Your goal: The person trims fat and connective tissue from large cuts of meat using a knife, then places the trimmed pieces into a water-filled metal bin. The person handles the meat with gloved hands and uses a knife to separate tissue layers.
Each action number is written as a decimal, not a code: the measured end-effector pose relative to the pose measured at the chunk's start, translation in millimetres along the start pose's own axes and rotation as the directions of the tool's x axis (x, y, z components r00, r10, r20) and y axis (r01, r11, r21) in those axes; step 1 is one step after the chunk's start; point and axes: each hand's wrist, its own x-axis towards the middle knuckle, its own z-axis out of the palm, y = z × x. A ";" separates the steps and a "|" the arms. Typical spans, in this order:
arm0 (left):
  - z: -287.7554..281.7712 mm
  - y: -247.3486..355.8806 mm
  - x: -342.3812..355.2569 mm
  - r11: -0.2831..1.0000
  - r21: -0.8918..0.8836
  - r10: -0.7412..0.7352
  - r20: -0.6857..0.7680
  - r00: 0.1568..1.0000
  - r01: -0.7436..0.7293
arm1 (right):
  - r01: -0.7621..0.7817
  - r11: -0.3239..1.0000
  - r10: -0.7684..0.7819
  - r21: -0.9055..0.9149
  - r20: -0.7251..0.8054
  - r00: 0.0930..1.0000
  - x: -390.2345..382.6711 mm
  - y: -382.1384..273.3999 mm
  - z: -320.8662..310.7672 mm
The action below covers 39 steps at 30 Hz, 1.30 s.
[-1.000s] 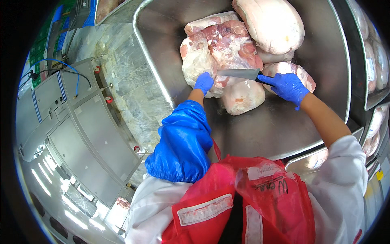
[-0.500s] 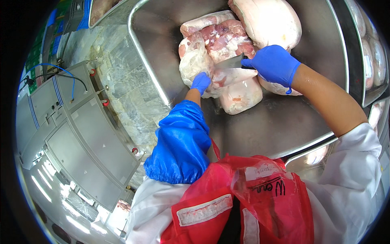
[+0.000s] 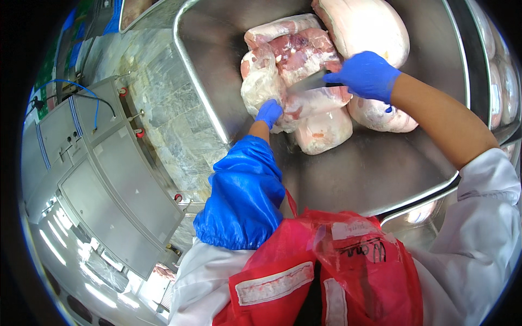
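Observation:
Several pale and red cuts of meat lie together in a deep metal tub (image 3: 380,179). My right hand (image 3: 370,77), in a blue glove, is closed round the dark handle of a knife (image 3: 309,83). Its blade points left across a long piece of meat (image 3: 318,102), beside a redder cut (image 3: 304,54); whether the edge touches meat I cannot tell. My left hand (image 3: 268,113), also gloved, is closed on crumpled clear plastic wrap (image 3: 262,84) at the left end of the long piece. Below sits a wrapped block of meat (image 3: 324,132).
A large pale cut (image 3: 367,30) rests at the tub's far side, and another piece (image 3: 383,115) lies under my right wrist. More wrapped meat (image 3: 497,81) fills a container at the right. Grey metal cabinets (image 3: 119,179) stand left, across the tiled floor (image 3: 157,108).
My right hand has shifted slightly up with the knife, and more of the blade shows. My left hand keeps its hold on the plastic wrap.

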 end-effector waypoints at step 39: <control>-83.6 54.5 57.9 0.852 0.085 0.515 0.036 0.857 -0.516 | -0.587 0.671 0.700 0.453 -0.126 0.703 -140.3 -142.8 104.9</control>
